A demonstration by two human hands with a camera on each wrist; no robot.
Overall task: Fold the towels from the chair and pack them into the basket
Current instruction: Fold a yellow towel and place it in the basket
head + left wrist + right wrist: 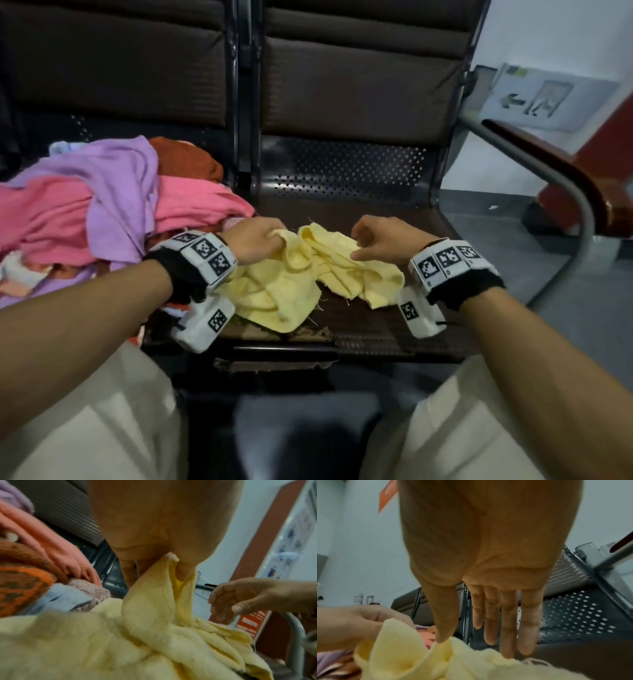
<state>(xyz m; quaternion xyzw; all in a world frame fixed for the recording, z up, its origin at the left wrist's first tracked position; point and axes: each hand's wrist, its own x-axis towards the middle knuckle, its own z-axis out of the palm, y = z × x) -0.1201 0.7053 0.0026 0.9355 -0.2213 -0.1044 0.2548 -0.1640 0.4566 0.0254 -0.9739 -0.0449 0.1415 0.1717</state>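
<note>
The left hand pinches an edge of the yellow towel, thumb and fingers closed on a raised fold. My read is that it lifts this edge to find a corner and shake the crumple out. The rest of the cloth sags in a heap below and between both wrists, on the perforated chair seat, a bare stretch that looks chosen as the folding surface.

The right hand holds nothing: fingers straight and loose in the wrist view, thumb tip brushing the towel just under it, probably reaching for the matching edge so the cloth can be pulled taut.

Beyond the left hand's outer side sits the pile of unfolded towels, pink and purple on top, close by for the next pick. No basket is in view.
</note>
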